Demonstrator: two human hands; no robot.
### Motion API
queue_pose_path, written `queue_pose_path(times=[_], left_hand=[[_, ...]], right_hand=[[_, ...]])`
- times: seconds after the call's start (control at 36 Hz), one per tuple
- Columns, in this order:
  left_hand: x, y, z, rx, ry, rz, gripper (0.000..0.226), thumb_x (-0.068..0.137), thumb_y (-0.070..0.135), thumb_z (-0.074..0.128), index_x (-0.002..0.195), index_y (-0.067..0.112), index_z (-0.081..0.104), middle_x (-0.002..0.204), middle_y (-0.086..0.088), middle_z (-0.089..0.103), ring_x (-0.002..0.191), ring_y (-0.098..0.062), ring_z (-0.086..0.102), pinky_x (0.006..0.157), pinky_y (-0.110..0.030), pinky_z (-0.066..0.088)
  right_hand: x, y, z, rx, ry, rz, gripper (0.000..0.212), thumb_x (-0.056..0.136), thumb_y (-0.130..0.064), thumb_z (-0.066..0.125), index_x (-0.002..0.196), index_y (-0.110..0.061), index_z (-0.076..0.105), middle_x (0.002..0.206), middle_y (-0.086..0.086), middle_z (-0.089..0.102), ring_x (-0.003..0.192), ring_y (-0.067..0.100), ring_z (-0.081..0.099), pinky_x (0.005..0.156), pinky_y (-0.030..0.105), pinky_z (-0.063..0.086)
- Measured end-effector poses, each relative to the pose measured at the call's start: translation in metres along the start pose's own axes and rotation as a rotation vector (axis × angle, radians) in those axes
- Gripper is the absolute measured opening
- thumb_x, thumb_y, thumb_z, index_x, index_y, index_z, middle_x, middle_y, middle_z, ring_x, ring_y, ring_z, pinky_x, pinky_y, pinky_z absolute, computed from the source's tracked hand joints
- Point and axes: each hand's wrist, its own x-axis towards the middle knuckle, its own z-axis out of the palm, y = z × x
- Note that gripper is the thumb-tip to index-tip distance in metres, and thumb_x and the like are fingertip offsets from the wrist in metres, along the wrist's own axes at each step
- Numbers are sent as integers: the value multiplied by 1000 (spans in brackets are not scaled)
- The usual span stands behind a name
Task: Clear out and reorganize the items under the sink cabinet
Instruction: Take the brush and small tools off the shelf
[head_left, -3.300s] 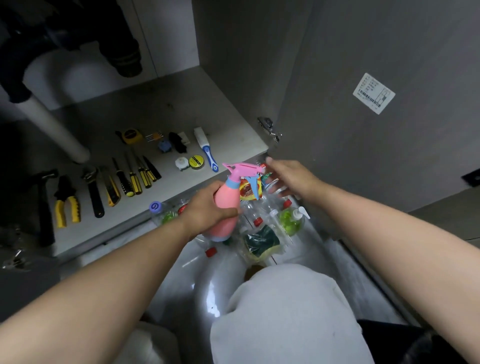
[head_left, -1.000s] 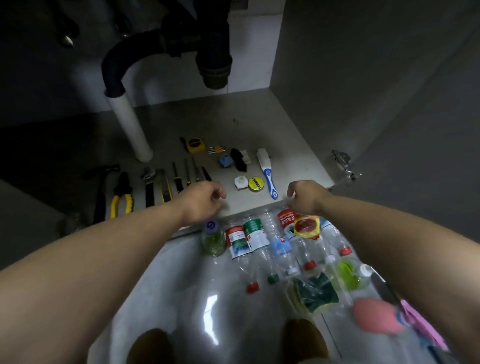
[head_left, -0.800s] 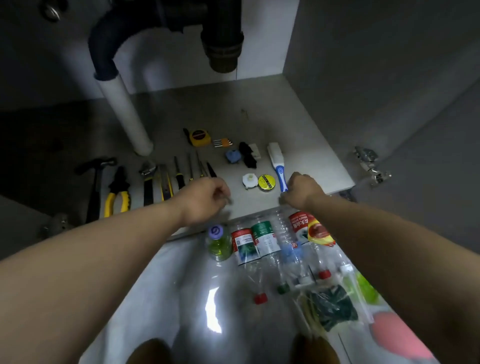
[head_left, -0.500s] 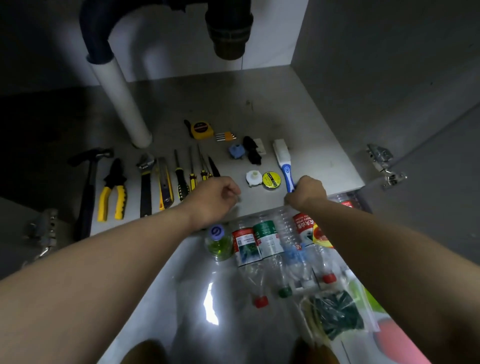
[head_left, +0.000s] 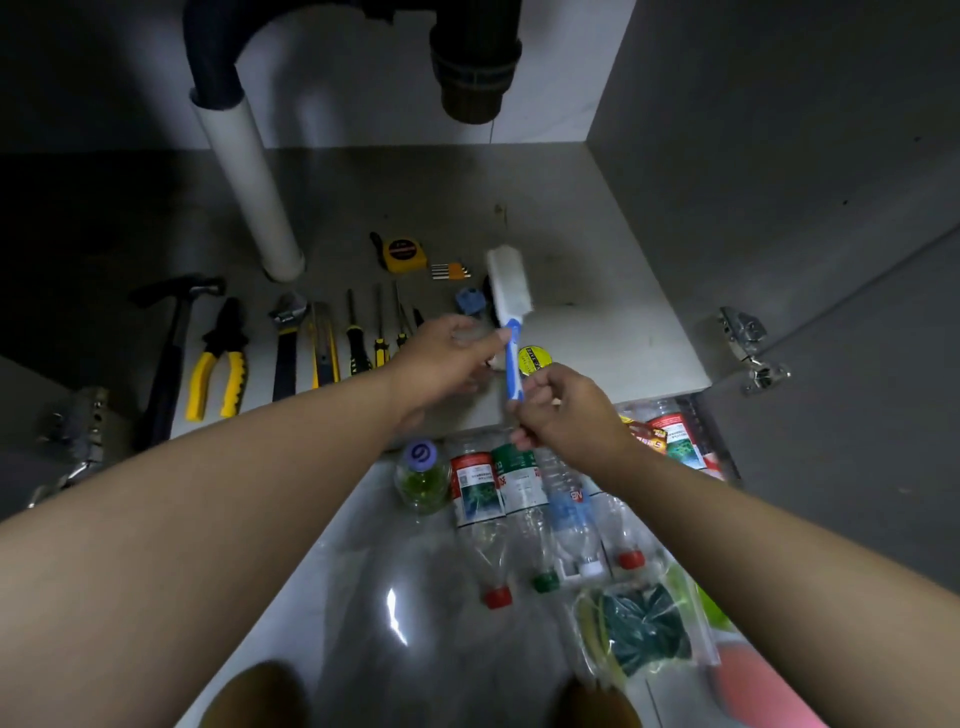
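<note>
A scrub brush (head_left: 509, 286) with white bristles and a blue handle is lifted off the cabinet floor (head_left: 597, 249), head pointing away from me. My right hand (head_left: 566, 410) grips the lower end of the handle. My left hand (head_left: 441, 364) reaches in from the left and pinches the handle just below the bristle head. On the cabinet floor lie a hammer (head_left: 171, 353), yellow pliers (head_left: 221, 358), several screwdrivers (head_left: 356, 343), a yellow tape measure (head_left: 402, 254) and a yellow tape roll (head_left: 535, 358).
Plastic bottles (head_left: 519, 483) lie in a row on the shiny floor before the cabinet, beside a clear bag of green pads (head_left: 639, 629) and a pink spray bottle (head_left: 753, 686). A white drain pipe (head_left: 249, 182) stands at the back left. A door hinge (head_left: 748, 348) juts out at right.
The pink spray bottle went down onto the floor at right. My right hand took the brush by its handle and lifted it; my left hand uncurled and moved right onto it.
</note>
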Motion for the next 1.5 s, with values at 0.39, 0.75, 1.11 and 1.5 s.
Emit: queue_pose_path(times=[0.39,0.75,1.11,1.5], left_hand=[[-14,2,-59,-140,108,-61,23,101,37,59,118,22,59,97,-4,73,79,-14,74,75,-34,60],[-107,-81,-117,139,-56,-285,26,101,14,57,125,25,56,103,-11,67,91,-21,65,92,-38,53],[-113,-199,-134,639,19,-282,39,92,14,67,123,19,45,117,-14,60,101,-31,61,79,-33,50],[-76,-258,-140,1112,350,-142,56,90,13,51,141,37,51,122,-7,56,119,-32,51,103,-42,36]], right_hand=[[47,12,-4,-523,204,-296,29,93,-28,66,122,-27,61,122,4,54,98,22,63,86,34,51],[71,21,5,-971,115,-94,52,85,-15,72,131,-14,49,128,20,43,105,47,57,93,48,52],[-27,61,40,-690,46,-75,39,86,-35,74,109,-16,49,102,10,60,79,25,62,67,38,55],[-67,88,148,-584,-398,-128,34,80,-32,78,109,-28,60,105,0,55,88,18,60,78,35,56]])
